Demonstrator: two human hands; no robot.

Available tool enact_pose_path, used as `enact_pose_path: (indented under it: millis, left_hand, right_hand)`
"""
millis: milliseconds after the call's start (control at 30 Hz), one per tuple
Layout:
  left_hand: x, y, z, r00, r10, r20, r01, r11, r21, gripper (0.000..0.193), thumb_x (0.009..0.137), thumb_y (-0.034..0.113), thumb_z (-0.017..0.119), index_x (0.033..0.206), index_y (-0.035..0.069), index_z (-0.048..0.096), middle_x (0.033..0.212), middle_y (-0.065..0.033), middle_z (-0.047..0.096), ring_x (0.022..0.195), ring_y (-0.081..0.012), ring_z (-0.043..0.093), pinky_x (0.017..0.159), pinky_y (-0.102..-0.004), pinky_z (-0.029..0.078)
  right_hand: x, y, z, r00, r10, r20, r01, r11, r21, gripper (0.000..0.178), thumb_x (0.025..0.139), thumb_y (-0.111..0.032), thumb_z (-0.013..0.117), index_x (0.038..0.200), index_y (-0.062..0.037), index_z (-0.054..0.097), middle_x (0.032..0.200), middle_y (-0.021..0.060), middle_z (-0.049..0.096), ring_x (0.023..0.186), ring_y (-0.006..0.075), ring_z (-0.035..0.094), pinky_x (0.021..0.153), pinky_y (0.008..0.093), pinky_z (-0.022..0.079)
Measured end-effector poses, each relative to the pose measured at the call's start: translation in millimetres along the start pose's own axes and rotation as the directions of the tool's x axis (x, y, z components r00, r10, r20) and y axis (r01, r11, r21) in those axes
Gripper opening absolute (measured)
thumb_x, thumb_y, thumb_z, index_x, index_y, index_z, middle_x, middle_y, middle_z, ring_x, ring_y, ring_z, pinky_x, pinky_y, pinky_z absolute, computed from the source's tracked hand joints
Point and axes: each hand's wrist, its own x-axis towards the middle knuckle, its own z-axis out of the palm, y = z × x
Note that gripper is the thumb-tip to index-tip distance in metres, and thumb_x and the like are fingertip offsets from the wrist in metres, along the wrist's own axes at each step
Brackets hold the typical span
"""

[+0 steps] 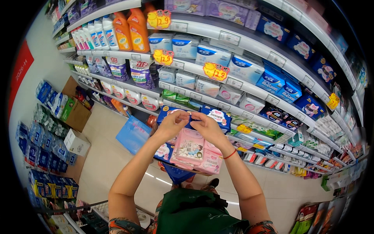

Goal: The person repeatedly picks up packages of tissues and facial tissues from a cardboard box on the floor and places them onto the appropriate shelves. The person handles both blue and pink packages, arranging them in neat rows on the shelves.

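Observation:
My left hand [174, 125] and my right hand [207, 126] meet fingertip to fingertip in the middle of the view. Both sets of fingers are bent into a pinch; whatever lies between them is too small to make out. Behind the fingers is a dark blue pack [217, 117] with a white cloud-shaped label, part of a pile of packs. Just below my hands lies a pink soft pack [188, 146] with a printed figure. Another pink pack [210, 161] sits beside it, under my right wrist. A second blue pack [164, 151] shows by my left forearm.
Shelves [187, 27] of boxed packs, pouches and bottles curve across the front. A blue plastic bag [134, 134] stands left of the pile. Farther left are a white carton [76, 142] and stacked blue packs [43, 148]. A wire cart [85, 214] is at lower left.

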Motion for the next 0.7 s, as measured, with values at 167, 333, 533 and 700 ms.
enact_pose_path:
  millis: [167,333,533,700]
  left_hand:
    - [-1.5,-28.3,-16.4,0.996,-0.072,-0.051,0.073,0.997,0.013,0.03,0.093,0.011,0.065,0.122,0.003,0.062,0.111,-0.0095,0.068,0.097,-0.0171,0.066,0.083,-0.0302,0.054]
    - [5.8,-89.2,-34.1,0.991,-0.036,-0.132,0.044,0.997,0.062,0.034,0.093,0.011,0.065,0.126,0.003,0.06,0.117,-0.0082,0.066,0.101,-0.0162,0.062,0.088,-0.0304,0.05]
    - [14.9,-132.0,-44.9,0.952,0.005,-0.305,0.067,0.972,0.226,0.043,0.088,0.014,0.071,0.127,0.001,0.059,0.122,-0.0156,0.064,0.11,-0.027,0.062,0.093,-0.0364,0.049]
    - [21.3,-156.3,-51.0,0.932,0.046,-0.359,0.105,0.915,0.39,0.052,0.085,0.016,0.073,0.132,0.0,0.057,0.129,-0.0187,0.06,0.112,-0.0293,0.061,0.092,-0.0355,0.049]
  right_hand:
    - [24.5,37.8,17.2,0.996,-0.012,-0.089,0.005,0.997,-0.079,0.059,0.094,-0.033,0.068,0.137,0.0034,0.052,0.132,0.0216,0.061,0.11,0.0271,0.068,0.088,0.0326,0.054]
    - [46.4,63.0,30.5,0.994,0.047,-0.101,-0.063,0.985,-0.162,0.061,0.094,-0.04,0.066,0.137,0.0017,0.053,0.13,0.0217,0.063,0.108,0.0269,0.068,0.089,0.0331,0.053]
    - [70.7,92.6,28.5,0.987,0.125,-0.1,-0.148,0.952,-0.27,0.069,0.092,-0.048,0.065,0.137,0.0024,0.053,0.121,0.0249,0.065,0.108,0.034,0.066,0.09,0.0375,0.051]
    - [74.0,87.0,31.9,0.965,0.236,-0.113,-0.26,0.909,-0.327,0.074,0.09,-0.047,0.065,0.139,0.0069,0.048,0.126,0.0275,0.061,0.114,0.0378,0.061,0.096,0.0381,0.047]
